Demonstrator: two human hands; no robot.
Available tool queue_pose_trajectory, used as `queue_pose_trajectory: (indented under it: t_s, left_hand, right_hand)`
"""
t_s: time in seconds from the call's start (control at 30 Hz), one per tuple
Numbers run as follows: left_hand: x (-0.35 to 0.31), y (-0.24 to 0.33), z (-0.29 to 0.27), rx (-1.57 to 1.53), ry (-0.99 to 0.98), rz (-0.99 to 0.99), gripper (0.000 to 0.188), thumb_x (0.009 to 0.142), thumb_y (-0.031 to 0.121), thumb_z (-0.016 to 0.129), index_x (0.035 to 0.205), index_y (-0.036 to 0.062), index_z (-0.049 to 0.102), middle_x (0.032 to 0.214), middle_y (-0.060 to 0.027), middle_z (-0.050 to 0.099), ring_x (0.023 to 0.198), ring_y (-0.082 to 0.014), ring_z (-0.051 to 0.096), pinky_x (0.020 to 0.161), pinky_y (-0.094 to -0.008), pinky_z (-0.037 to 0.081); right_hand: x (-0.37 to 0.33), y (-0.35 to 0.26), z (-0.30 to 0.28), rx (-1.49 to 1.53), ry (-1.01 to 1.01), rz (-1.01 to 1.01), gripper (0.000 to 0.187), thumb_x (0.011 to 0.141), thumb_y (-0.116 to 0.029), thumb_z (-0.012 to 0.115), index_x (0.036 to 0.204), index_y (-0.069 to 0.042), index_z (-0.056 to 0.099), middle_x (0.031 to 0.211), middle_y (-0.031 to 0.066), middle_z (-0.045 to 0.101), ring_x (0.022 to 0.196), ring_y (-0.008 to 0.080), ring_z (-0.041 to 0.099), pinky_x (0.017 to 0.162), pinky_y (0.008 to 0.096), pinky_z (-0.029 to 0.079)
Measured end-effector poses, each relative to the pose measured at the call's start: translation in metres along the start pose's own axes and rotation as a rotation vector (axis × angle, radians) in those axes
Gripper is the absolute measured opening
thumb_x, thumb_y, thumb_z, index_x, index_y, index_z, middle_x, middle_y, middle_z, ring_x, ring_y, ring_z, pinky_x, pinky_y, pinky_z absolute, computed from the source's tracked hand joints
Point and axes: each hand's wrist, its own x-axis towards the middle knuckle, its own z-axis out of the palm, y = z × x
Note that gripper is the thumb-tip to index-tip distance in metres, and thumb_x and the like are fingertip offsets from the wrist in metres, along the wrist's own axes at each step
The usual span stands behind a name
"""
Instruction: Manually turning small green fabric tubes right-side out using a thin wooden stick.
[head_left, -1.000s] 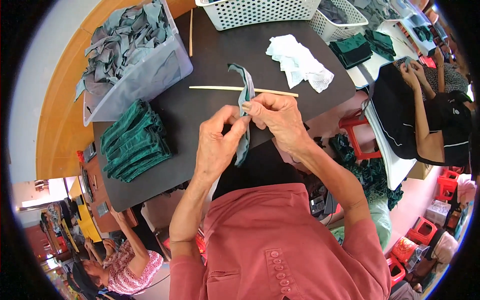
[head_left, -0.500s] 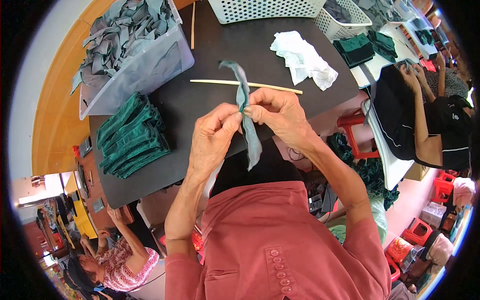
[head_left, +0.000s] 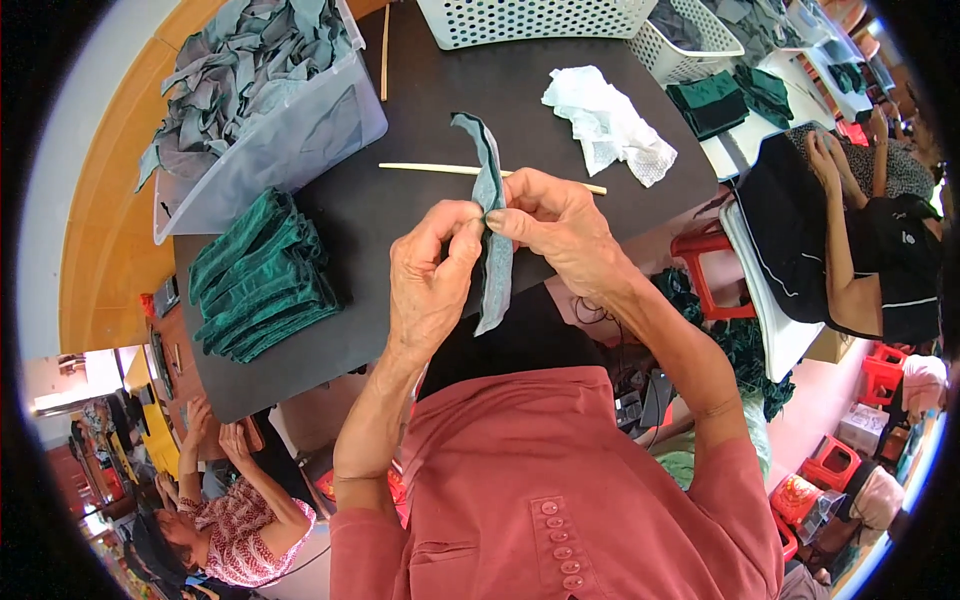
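Between my hands is a narrow grey-green fabric strip (head_left: 496,280), its dark green side showing along one edge. My left hand (head_left: 432,265) pinches it near the middle with thumb and forefinger. From the other side my right hand (head_left: 553,222) pinches the same spot, the thumbs nearly meeting. One end of the strip sticks up away from me and the other hangs toward my lap. Just beyond my fingers a thin pale wooden stick (head_left: 428,167) lies across the dark table (head_left: 430,110), partly hidden by the strip and my right hand.
Left on the table are a stack of folded dark green velvet pieces (head_left: 262,280) and a tilted clear bin (head_left: 290,135) of grey strips. A crumpled white cloth (head_left: 610,125) lies right. White perforated baskets (head_left: 535,22) stand at the far edge. Co-workers sit on both sides.
The strip has turned in my fingers, so its flat grey face and green edge show more. Both hands stay nearly in place, still pinching it. The left co-worker's arms have moved.
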Motion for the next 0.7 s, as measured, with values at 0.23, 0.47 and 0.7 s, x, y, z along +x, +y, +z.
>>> queue_pose_trajectory:
  t_s: [0.23,0.47,0.7]
  left_hand:
    - [-0.003,-0.006,0.011,0.218,0.125,0.305,0.01,0.082,0.0,0.058,0.092,-0.0005,0.058,0.086,-0.0109,0.061,0.074,-0.0209,0.056,0.067,-0.0321,0.044]
    - [0.0,-0.004,0.003,-0.171,0.081,-0.062,0.008,0.082,0.003,0.06,0.09,0.0004,0.058,0.07,0.0032,0.052,0.064,-0.0041,0.042,0.056,-0.0225,0.036]
    - [0.014,-0.005,-0.002,0.359,0.046,0.313,0.005,0.084,0.006,0.057,0.087,0.0015,0.058,0.065,0.0026,0.049,0.061,-0.0051,0.042,0.054,-0.0229,0.035]
  right_hand:
    - [-0.004,-0.006,0.005,-0.07,0.115,0.06,0.004,0.087,-0.006,0.06,0.084,-0.004,0.057,0.07,-0.0042,0.052,0.055,0.0024,0.039,0.049,0.017,0.03]
    - [-0.003,-0.007,0.002,0.092,0.102,0.12,0.005,0.086,-0.005,0.061,0.083,-0.004,0.058,0.066,-0.0033,0.052,0.052,0.0016,0.041,0.045,0.0167,0.027]
    - [-0.001,-0.001,0.005,-0.175,0.077,-0.093,0.006,0.084,-0.003,0.062,0.08,-0.002,0.058,0.064,0.0006,0.055,0.052,0.0032,0.047,0.043,0.0182,0.03]
